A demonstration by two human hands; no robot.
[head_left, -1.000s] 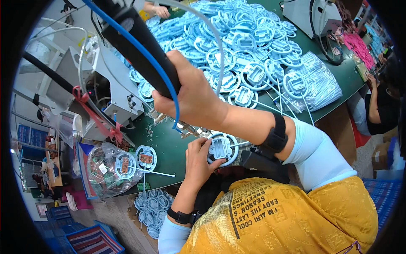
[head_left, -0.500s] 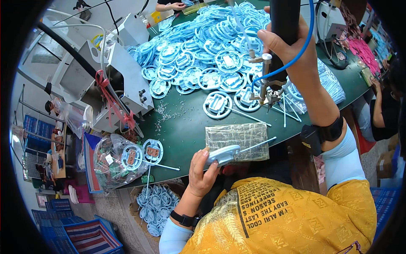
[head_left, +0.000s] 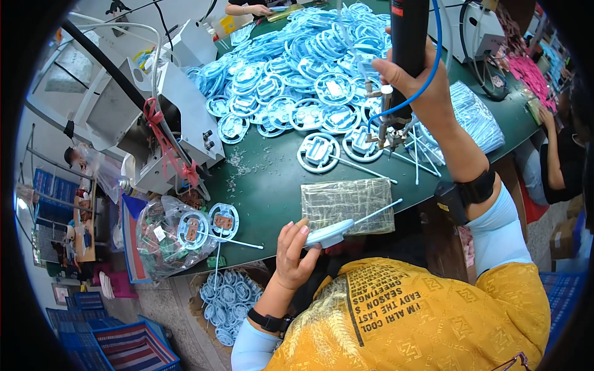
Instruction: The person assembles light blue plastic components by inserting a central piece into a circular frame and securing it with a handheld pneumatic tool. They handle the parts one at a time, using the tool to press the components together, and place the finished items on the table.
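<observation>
Left hand fingers grip blue disc, its white stick aimed up-right; right hand clenches upright screwdriver.

The table is dark green, and the heap of ring-shaped parts on it is pale blue with white, the same pale blue as the flat part in the left hand, whose stick is white. The tool in the right hand is black with a bright blue hose, and the machine at the left is grey-white, tied with a red ribbon. The shirt is mustard yellow with dark print, the sleeves are light blue, both wristbands are black, and the crate on the floor is blue with red and white stripes.
</observation>
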